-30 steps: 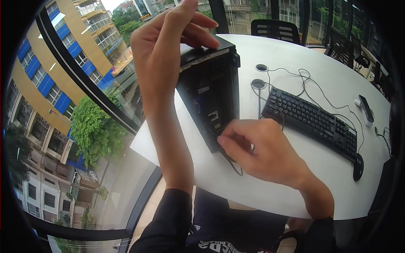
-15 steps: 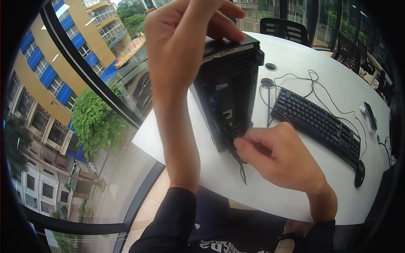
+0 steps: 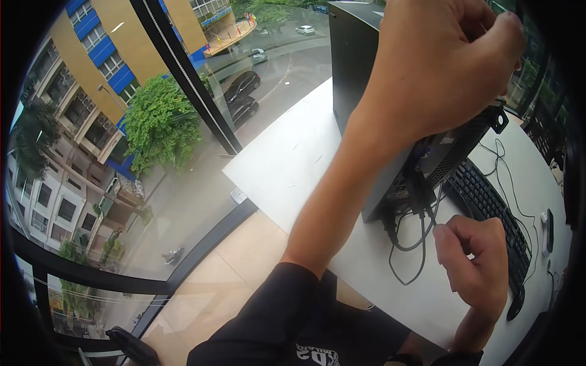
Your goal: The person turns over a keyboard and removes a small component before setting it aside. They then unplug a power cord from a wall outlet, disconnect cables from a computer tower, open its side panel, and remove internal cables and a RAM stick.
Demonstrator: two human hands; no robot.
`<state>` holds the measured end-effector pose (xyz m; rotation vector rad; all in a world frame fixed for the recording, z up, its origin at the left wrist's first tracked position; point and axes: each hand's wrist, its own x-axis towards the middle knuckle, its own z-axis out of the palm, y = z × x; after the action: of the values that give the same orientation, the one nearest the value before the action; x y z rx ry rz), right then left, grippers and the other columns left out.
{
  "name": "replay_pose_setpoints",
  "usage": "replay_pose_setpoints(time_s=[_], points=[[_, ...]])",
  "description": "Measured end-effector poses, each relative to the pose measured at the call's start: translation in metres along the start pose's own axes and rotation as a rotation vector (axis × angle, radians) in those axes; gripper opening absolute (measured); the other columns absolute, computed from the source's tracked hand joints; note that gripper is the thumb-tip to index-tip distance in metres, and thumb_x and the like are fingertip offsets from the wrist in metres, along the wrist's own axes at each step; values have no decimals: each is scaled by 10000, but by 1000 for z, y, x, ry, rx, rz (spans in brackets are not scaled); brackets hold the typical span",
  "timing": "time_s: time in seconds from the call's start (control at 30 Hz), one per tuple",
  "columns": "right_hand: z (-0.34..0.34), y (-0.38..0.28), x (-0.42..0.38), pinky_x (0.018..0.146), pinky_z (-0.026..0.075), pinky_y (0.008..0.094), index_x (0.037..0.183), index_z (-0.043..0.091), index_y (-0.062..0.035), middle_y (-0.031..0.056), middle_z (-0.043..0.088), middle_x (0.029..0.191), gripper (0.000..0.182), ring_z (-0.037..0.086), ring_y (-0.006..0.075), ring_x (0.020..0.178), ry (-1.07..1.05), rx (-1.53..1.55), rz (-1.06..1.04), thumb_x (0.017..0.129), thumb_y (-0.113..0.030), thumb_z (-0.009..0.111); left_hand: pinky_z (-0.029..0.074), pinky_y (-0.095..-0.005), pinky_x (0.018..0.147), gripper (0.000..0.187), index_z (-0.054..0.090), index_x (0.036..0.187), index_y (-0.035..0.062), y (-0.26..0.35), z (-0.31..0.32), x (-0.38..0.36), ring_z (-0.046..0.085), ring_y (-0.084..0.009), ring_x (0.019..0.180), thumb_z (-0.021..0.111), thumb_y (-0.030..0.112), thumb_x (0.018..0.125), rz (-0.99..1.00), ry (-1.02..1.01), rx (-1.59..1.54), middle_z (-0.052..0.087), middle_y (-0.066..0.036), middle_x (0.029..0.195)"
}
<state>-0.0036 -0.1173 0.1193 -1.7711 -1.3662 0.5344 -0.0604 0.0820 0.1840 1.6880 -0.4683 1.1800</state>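
Note:
A black computer tower (image 3: 355, 67) stands upright on the white table, partly hidden behind my left arm. My left hand (image 3: 448, 64) is raised over the tower's rear top edge with its fingers curled in; whatever they may hold is hidden. Lower down, my right hand (image 3: 476, 259) is closed, thumb against forefinger, on a thin black cable (image 3: 433, 215) running from the tower's back. A black plug (image 3: 419, 194) sits at the rear panel. Another black cable (image 3: 392, 235) leaves the tower's lower corner and loops over the table.
The white table (image 3: 287, 158) ends beside a large window. Right of the tower lie a black keyboard (image 3: 479, 192), a black mouse (image 3: 516, 304) and loose cords. A small black-and-white device (image 3: 547, 229) lies near the far right edge.
The view has swung left, so the tower appears further right and its side panel shows. My left hand has moved off the tower's top toward its rear; my right hand is further from the back panel.

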Motion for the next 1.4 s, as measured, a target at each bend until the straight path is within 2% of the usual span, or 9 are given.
replay_pose_setpoints(time_s=[0.17,0.23,0.3,0.33,0.63,0.8,1.07,1.2,1.4], points=[[-11,-6,-15,413,288,271,619,557,30,45,476,454,310,421,82,382,-157,32,-31,884,-52,695,324,-248,430,479,612,648,30,-12,-11,7,460,-38,448,559,266,1062,51,-115,-45,544,10,509],[-9,-8,-35,400,249,239,628,543,-13,9,433,464,302,369,63,353,137,-226,-311,908,-56,645,353,-243,442,463,641,679,17,-6,-6,1,493,-48,455,561,268,1060,58,-34,21,567,-3,520],[-11,-15,-54,407,197,197,673,509,-51,-22,385,495,294,301,56,343,367,-87,-38,946,-94,608,387,-241,457,450,673,720,0,-1,1,-4,534,-63,467,569,283,1054,50,60,71,596,-22,536],[-17,-20,-49,404,328,250,601,494,-20,21,470,462,373,451,99,369,464,45,84,906,-139,672,409,-245,469,446,690,750,-7,2,2,-5,562,-77,481,578,305,1047,27,80,97,618,-40,554],[-66,17,-23,402,513,247,845,369,-77,38,396,758,314,477,128,430,274,905,-550,1120,-220,317,517,-255,522,411,751,802,2,16,14,-2,683,-159,531,655,357,985,-87,241,342,701,-110,624],[-50,25,-4,414,542,311,640,333,-135,97,509,624,496,527,230,397,86,1222,-274,1119,-247,268,517,-240,529,408,747,802,0,3,8,-8,686,-158,535,656,354,983,35,256,347,698,-105,620],[-2,30,12,978,498,422,784,718,19,230,735,1004,707,681,301,1011,19,690,-156,1102,-388,237,503,-245,512,422,733,800,-4,17,14,-3,668,-154,523,649,365,987,-104,248,265,687,-102,614],[4,37,12,1022,449,368,924,755,-4,110,729,1067,588,625,204,1116,-273,692,-126,1091,-417,371,501,-248,512,429,732,803,-4,19,14,-4,668,-157,523,643,373,988,-110,252,271,685,-103,611],[25,29,7,693,498,231,1047,646,38,58,671,905,277,614,94,747,-185,924,87,1045,-233,592,521,-253,542,433,734,799,-11,11,10,-5,676,-166,537,646,370,983,-40,249,318,689,-109,616]])
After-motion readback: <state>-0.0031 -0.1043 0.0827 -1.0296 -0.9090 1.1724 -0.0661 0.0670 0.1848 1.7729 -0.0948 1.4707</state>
